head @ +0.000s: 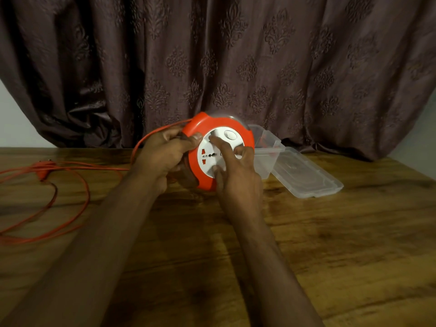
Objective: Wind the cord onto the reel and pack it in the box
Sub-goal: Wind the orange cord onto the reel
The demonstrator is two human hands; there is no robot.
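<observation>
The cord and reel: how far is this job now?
Done: nothing finished. In hand: left hand grips the orange reel; right hand has fingers on its white face. Left: most of the cord and its plug lie loose on the table; the open clear box waits behind.

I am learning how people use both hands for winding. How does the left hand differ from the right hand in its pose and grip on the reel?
The left hand grips the reel at its orange rim, fingers curled round the edge; the right hand lies on the white face.
The left hand's thumb presses the rim; the right hand's fingers are spread, touching the white disc.
The orange cord leaves the reel beside the left hand, not the right.
Both touch the reel, above the wooden table.
</observation>
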